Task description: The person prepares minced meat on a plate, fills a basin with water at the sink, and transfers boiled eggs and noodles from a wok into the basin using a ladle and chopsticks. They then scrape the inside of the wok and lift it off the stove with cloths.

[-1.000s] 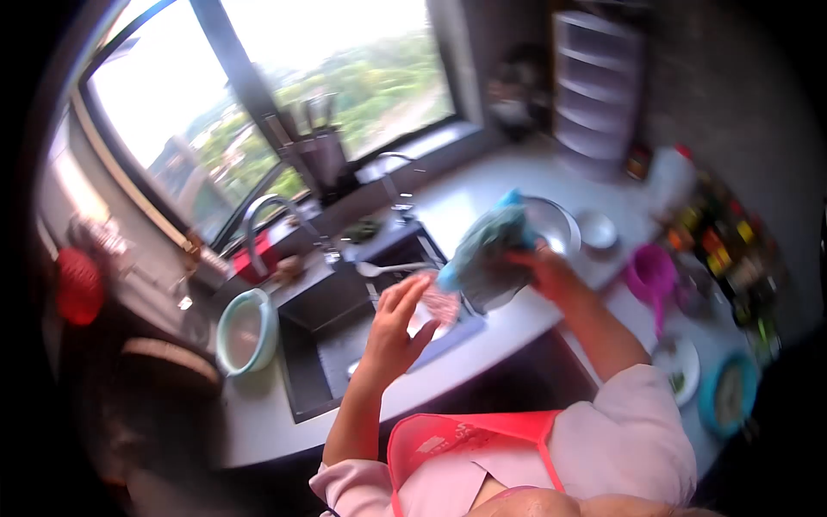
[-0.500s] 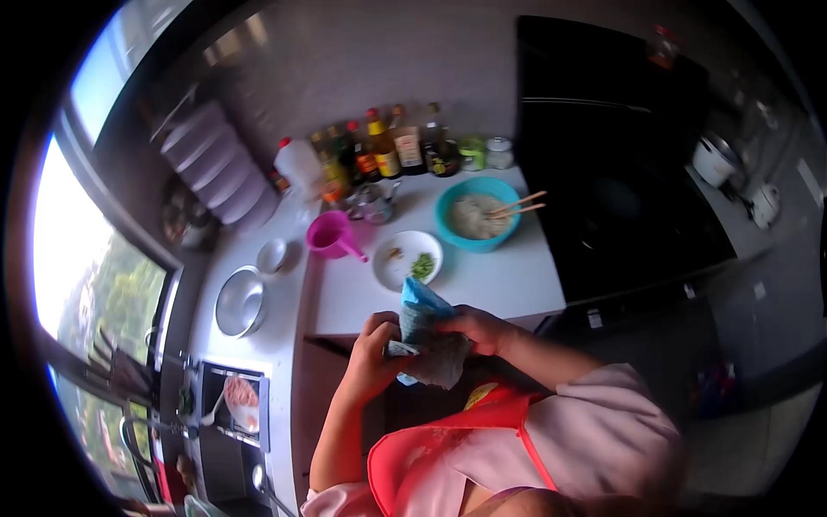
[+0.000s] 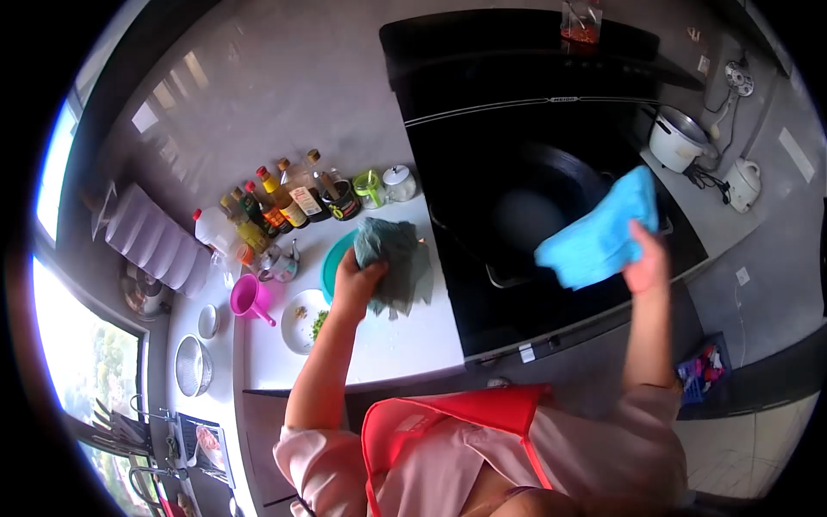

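My left hand (image 3: 356,283) is closed on a crumpled grey-green cloth (image 3: 398,267), held up over the counter and partly covering the teal bowl (image 3: 332,269). On the right, my right hand (image 3: 646,265) grips a bright blue cloth (image 3: 600,231) by its lower right side, above the black stove. A dark wok (image 3: 564,164) sits on the stove, and the blue cloth hides part of its right side. Below the left forearm's side of the bowl lies a white plate (image 3: 295,332) with chopped greens (image 3: 320,324).
Sauce bottles (image 3: 284,200) and glass jars (image 3: 398,184) line the wall. A pink dipper (image 3: 249,295) and a metal colander (image 3: 193,365) stand on the left. A rice cooker (image 3: 676,142) and white kettle (image 3: 742,183) are beyond the stove. The sink (image 3: 205,448) is lower left.
Both hands were together on the cloths in front of the plate. Now they are apart, one cloth in each, the right one over the stove. The view has turned right.
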Motion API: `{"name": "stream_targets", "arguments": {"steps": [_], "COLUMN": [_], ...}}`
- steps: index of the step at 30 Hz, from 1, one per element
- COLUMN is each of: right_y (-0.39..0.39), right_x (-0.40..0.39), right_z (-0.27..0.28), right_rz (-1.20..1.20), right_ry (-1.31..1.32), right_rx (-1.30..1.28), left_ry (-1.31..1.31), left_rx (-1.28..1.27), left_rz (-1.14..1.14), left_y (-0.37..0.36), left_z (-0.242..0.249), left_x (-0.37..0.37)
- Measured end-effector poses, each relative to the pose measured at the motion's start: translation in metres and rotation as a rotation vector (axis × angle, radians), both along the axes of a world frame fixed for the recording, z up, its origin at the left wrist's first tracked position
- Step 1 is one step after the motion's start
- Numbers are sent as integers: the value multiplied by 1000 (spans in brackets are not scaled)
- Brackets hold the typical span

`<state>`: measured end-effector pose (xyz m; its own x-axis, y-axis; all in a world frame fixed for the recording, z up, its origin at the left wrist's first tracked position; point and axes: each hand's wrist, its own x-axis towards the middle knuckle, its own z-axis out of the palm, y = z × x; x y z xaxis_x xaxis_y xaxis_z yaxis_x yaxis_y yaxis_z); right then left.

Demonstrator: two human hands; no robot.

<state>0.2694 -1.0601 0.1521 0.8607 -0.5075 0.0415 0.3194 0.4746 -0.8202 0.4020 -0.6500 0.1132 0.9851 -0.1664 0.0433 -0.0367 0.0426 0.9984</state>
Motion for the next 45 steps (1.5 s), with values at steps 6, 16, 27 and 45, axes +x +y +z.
{"name": "stream_targets", "arguments": {"steps": [6,16,27,45], "right_y": [-161,-194,-199,-26], "right_x": [63,166,185,128], "right_z": [2,-102,-99,1], "right_rz": [-260,-220,-14,273], "right_ry": [278,535,707,184], "right_rx": [-600,-1183,-511,-635], "left_ry": [-56,200,363,83], "left_rx": [387,237,124,95], "left_rz": [256,32,51,412], "left_y": [-66,-102,-121,55], "left_z": [-60,-56,-65,11], "left_x": [116,118,119,-102]}}
